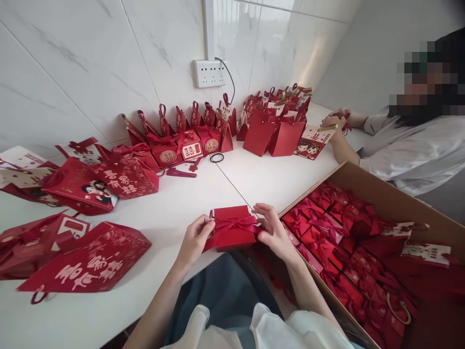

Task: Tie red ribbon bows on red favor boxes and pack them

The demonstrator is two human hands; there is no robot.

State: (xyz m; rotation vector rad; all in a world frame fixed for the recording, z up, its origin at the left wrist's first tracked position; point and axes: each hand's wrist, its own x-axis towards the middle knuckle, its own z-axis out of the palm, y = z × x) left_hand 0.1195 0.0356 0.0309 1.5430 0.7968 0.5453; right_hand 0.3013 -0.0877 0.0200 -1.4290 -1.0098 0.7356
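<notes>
A small red gift box (234, 240) with a red ribbon (236, 224) tied in a bow across it sits at the table's front edge, right before me. On its left side my left hand (198, 235) is closed, thumb and forefinger pinching the ribbon by the box. My right hand (274, 230) is at the right side, thumb and fingers closed on the ribbon's other end, one or two fingers raised. Part of the right fingertips' grip is hidden. Behind the box, a black cord loop (217, 157) lies on the white table (203, 194).
A cardboard carton (316, 182) full of red boxes stands to my right. Red gift bags (90, 257) lie at left; more red boxes (169, 154) and bags (257, 131) line the wall below a power socket (210, 73). Another person's hands (336, 121) rest at the far right.
</notes>
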